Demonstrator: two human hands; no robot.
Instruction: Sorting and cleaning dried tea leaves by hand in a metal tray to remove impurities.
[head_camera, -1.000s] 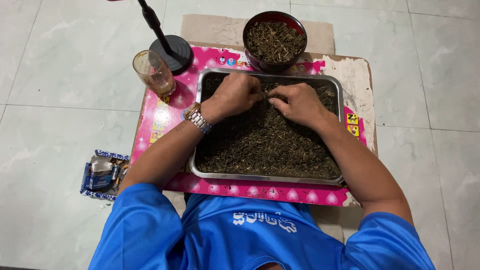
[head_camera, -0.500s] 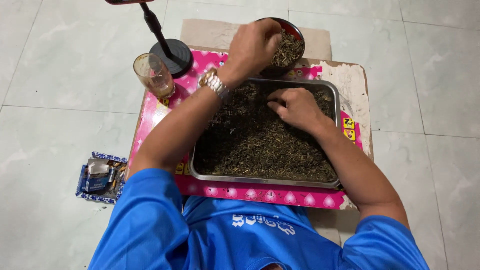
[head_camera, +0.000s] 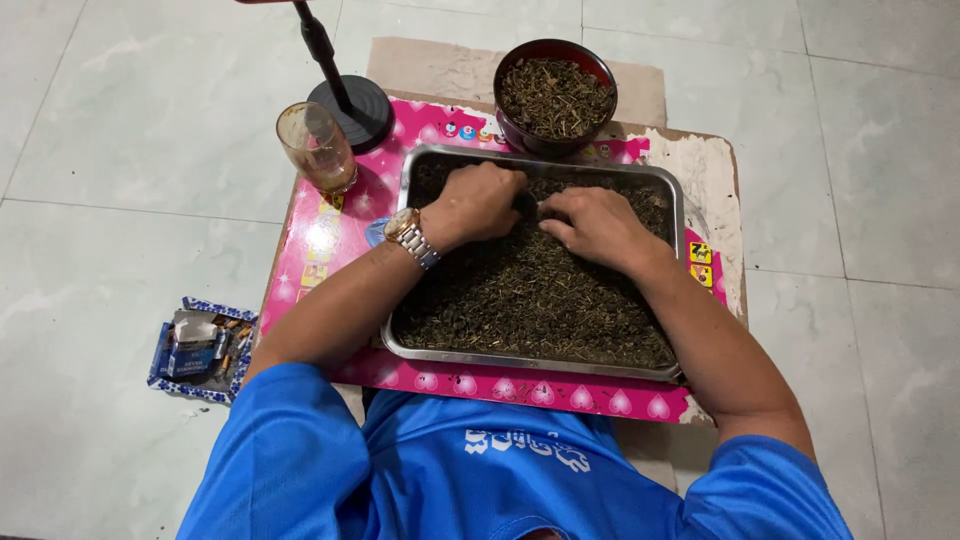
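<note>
Fingers (head_camera: 505, 195) of the left hand (head_camera: 478, 203) are curling downward and drawn together into the dried dark leaf material (head_camera: 530, 295), while those of the right hand (head_camera: 598, 225) are lying bunched and pressing into the same heap; whether either hand is pinching a particular piece cannot be told, since the tips are sinking out of sight. All positions are given relative to the rectangular metal tray (head_camera: 400, 250), which is holding the leaf material across nearly its whole floor. Both hands are resting in the far half of the tray, almost touching each other near its middle line, the left hand slightly nearer the far rim. The leaf material is lying directly beneath and around the fingertips and is spreading from them toward the person along the near half; the long axis of the tray is running left to right. A dark red bowl (head_camera: 556, 95) filled with similar leaf material is standing just beyond the far rim, nearer the left hand. A drinking glass (head_camera: 318, 148) and a black round stand base (head_camera: 352, 112) are standing beyond the far-left corner. A pink patterned mat (head_camera: 330, 235) is lying under the tray. A metal wristwatch (head_camera: 412, 237) is showing on the left wrist, over the left rim. A blue packet (head_camera: 195, 348) is lying on the floor tiles, well to the left.
</note>
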